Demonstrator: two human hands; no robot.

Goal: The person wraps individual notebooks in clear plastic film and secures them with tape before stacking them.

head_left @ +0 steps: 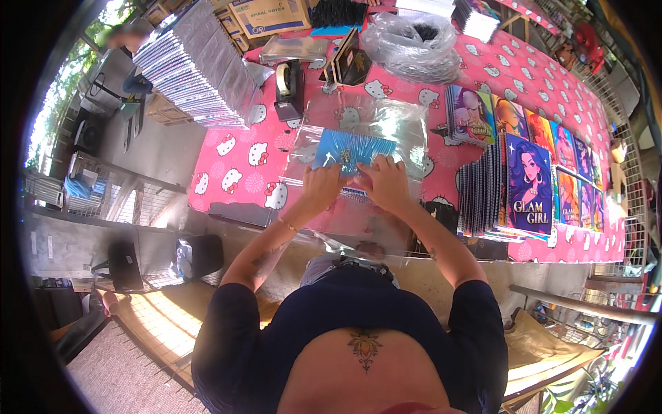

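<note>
A blue notebook point(355, 143) with a pattern of fine rays lies on clear plastic sheeting point(403, 124) in front of me. My left hand point(323, 185) has its fingers curled over the near left part of the notebook. At the near right part, my right hand point(386, 181) grips it with bent fingers, the thumb turned inward. Both hands are closed and close together. Some of the notebook's near edge is hidden under my fingers. More clear film hangs past the table's front edge toward my waist.
A pink patterned tablecloth point(231, 165) covers the table. On the left rises a tall stack of spiral notebooks point(200, 65), beside a tape dispenser point(288, 90). Colourful notebooks point(529, 183) stand in piles on the right. Farther back are a bundle of clear plastic point(414, 52) and a cardboard box point(269, 17).
</note>
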